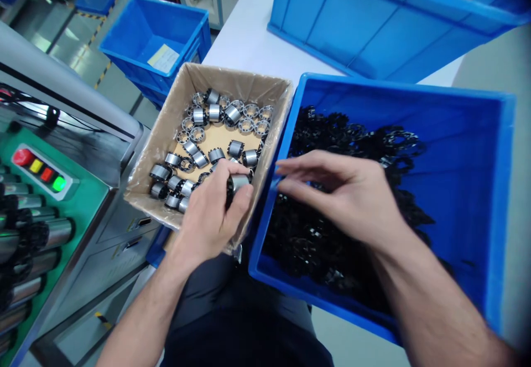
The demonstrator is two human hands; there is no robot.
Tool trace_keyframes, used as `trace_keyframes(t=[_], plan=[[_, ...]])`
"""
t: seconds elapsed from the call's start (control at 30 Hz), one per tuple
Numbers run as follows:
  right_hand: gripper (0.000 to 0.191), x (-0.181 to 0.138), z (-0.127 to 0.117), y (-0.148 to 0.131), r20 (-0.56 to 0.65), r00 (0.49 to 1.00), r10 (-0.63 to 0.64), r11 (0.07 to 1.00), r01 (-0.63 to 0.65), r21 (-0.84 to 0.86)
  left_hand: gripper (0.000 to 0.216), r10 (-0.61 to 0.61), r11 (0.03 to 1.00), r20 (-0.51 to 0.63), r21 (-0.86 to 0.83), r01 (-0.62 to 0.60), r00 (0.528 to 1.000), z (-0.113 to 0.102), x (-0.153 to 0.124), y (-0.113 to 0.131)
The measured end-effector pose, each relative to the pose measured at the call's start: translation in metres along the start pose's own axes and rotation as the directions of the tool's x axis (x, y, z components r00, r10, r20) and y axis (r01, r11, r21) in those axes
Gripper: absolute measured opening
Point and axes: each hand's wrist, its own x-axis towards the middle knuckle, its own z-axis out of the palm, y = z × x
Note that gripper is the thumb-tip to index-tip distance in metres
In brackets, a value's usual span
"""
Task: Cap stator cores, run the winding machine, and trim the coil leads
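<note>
My left hand (213, 212) grips a small silver metal cylinder with a black ring on one end (237, 183), held over the near corner of a cardboard box (166, 129). Inside the box lie several silver cylinders (215, 115) of the same kind. My right hand (344, 192) hovers with its fingers spread over the left side of a blue plastic bin (500, 201), reaching toward the left hand. That bin holds a heap of black toothed plastic rings (360, 134). I see nothing held in the right hand.
A green machine panel with red, yellow and green buttons (39, 170) and rows of metal rods (25, 245) stands at the left. A second blue bin (153, 46) sits beyond the box, and a large blue crate (373, 18) stands at the back of the white table (249, 40).
</note>
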Motion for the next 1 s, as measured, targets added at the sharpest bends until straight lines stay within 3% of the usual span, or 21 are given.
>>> trace_keyframes(t=[0.07,0.13,0.17,0.23,0.33,0.4,0.6,0.77,0.9,1.0], plan=[[0.026,0.006,-0.017,0.018,-0.050,0.993,0.109,0.907,-0.120,-0.404,0.042,0.002,0.957,-0.013,0.291,0.002,1.000,-0.024,0.011,-0.004],[0.045,0.009,-0.023,0.036,-0.013,0.953,0.303,0.652,-0.218,-0.726,0.048,-0.007,0.876,-0.091,0.480,0.050,0.996,-0.047,0.032,-0.010],[0.056,0.010,-0.023,0.044,0.018,0.916,0.402,0.540,-0.221,-0.812,0.048,-0.002,0.835,-0.156,0.543,0.088,0.988,-0.057,0.045,-0.015],[0.068,0.011,-0.017,0.054,0.082,0.848,0.523,0.445,-0.190,-0.875,0.050,-0.002,0.774,-0.246,0.613,0.157,0.969,-0.069,0.076,-0.024],[0.064,0.013,-0.009,0.061,0.147,0.823,0.549,0.450,-0.143,-0.882,0.072,-0.043,0.720,-0.180,0.676,0.155,0.983,-0.071,0.117,-0.036],[0.061,0.015,-0.009,0.062,0.172,0.810,0.561,0.452,-0.126,-0.883,0.070,-0.065,0.703,-0.119,0.700,0.130,0.991,-0.069,0.132,-0.038],[0.054,0.017,-0.022,0.060,0.199,0.785,0.586,0.474,-0.133,-0.871,0.048,-0.052,0.781,-0.110,0.614,0.109,0.993,-0.081,0.130,-0.028],[0.040,0.016,-0.023,0.046,0.227,0.761,0.607,0.476,-0.121,-0.871,0.040,-0.171,0.536,-0.111,0.823,0.187,0.979,-0.085,0.143,-0.036],[0.043,0.014,-0.023,0.036,0.253,0.748,0.614,0.495,-0.115,-0.861,0.037,-0.194,0.489,-0.107,0.851,0.191,0.975,-0.077,0.159,-0.046],[0.047,0.015,-0.027,0.029,0.236,0.772,0.590,0.511,-0.130,-0.850,0.032,-0.191,0.477,-0.108,0.858,0.188,0.976,-0.077,0.161,-0.045]])
